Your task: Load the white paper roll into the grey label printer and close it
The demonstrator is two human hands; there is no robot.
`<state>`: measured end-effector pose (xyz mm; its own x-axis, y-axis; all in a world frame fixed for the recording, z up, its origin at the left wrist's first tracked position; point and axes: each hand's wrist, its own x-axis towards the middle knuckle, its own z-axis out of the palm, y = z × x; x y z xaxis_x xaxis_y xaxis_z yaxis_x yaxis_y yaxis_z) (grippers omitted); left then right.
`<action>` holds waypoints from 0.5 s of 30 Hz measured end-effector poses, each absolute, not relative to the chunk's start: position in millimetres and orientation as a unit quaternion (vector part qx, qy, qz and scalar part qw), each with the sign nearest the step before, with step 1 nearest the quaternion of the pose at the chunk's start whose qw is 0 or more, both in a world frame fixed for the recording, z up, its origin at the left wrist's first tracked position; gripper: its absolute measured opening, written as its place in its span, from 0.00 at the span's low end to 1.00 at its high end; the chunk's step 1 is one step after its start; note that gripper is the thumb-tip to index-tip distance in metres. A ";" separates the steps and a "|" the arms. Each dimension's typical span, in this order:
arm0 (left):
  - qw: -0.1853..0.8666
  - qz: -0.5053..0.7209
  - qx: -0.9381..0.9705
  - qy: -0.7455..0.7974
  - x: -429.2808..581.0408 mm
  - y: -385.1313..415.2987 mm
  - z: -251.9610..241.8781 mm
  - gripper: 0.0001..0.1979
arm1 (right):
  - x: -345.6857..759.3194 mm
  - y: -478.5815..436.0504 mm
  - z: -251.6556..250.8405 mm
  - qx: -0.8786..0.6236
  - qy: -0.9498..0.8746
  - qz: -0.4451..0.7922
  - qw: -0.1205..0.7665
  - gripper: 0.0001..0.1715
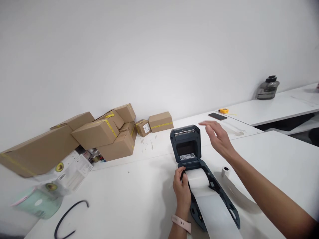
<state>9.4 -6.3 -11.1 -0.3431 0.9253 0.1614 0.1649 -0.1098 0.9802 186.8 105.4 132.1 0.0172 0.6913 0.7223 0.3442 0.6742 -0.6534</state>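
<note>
A dark blue-grey label printer [185, 146] lies on the white table with its lid raised. A roll of white labels [197, 177] sits inside, and its broad strip [215, 215] runs out toward me past the lower edge of view. My left hand [181, 191], with a pink band on the wrist, has its fingers curled over the printer's left edge beside the roll. Up by the right side of the raised lid, my right hand [218, 137] is apart from it, fingers stretched out and holding nothing. To the printer's right stands a small white roll [225, 172] with a loose translucent strip trailing from it.
Cardboard boxes [116, 146] are piled at the back left. Before them lie plastic packages [74, 171], a mint-green pouch [41, 202] and a black curved cable [66, 217]. A phone [217, 116], a yellow tape measure [223, 111] and a dark jug [267, 89] are at the back right.
</note>
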 end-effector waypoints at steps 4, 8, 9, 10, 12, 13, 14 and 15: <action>0.347 0.567 0.460 0.589 8.7 -7.8 -9.3 0.17 | 177.1 139.0 141.3 -0.385 -0.714 0.260 0.524 0.37; 0.387 0.546 0.452 0.589 13.3 -11.0 -2.1 0.19 | 170.1 137.4 129.9 -0.371 -0.714 0.311 0.506 0.36; 0.392 0.526 0.457 0.601 15.5 -12.6 1.6 0.23 | 170.3 132.4 127.4 -0.369 -0.712 0.306 0.512 0.35; 0.392 0.500 0.464 0.617 18.1 -14.9 5.8 0.30 | 171.1 126.8 125.7 -0.366 -0.713 0.305 0.515 0.34; 0.385 0.445 0.481 0.650 23.5 -22.6 14.3 0.43 | 174.2 115.4 123.9 -0.359 -0.715 0.304 0.518 0.32; 0.378 0.422 0.491 0.662 26.2 -28.4 17.4 0.48 | 176.3 110.0 123.5 -0.357 -0.716 0.303 0.517 0.32; 0.370 0.405 0.500 0.671 28.7 -35.5 18.8 0.52 | 178.7 104.6 123.1 -0.356 -0.717 0.304 0.516 0.31; 0.361 0.394 0.507 0.676 31.1 -43.8 18.3 0.54 | 181.3 99.0 122.3 -0.356 -0.717 0.308 0.514 0.30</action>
<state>31.1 -43.8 18.3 -0.2245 0.9704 -0.0890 0.4010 0.1752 0.8992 181.3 99.0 122.3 -0.2177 0.8271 0.5182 0.1930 0.5570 -0.8078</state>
